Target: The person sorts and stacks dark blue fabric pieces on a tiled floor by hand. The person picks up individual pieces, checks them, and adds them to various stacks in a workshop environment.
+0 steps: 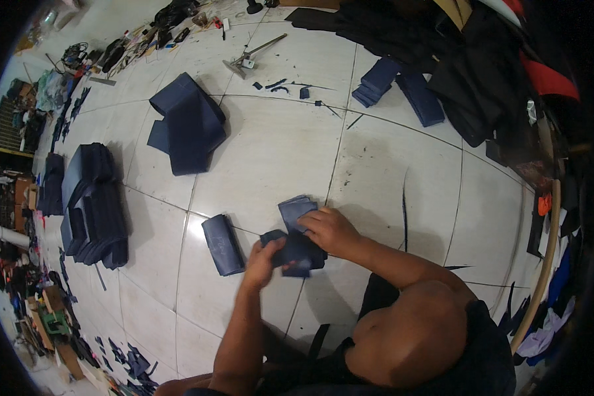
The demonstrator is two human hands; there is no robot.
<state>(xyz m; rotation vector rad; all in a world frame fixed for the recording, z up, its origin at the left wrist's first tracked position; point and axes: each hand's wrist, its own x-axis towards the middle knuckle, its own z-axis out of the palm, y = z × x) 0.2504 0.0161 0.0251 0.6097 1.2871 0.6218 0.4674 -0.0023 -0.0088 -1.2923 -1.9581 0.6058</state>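
Note:
Both of my hands work over a small stack of navy fabric pieces (297, 206) lying on the tiled floor. My left hand (263, 261) pinches a dark navy piece of fabric (296, 249) between thumb and fingers, at the left side of the stack. My right hand (330, 231) is closed, with its fingertips gripping the fabric at the upper right; the exact layers between them are hidden. Just left of my left hand lies a folded navy bundle (222, 245) with faint pale marks on it.
Farther off lies a loosely crossed pile of navy fabric (190, 125). Tall navy stacks (96, 208) stand at the left. Two navy bundles (419, 99) rest beside black cloth (472, 86) at the far right. A metal tool (247, 61) and scraps (303, 93) lie on the floor.

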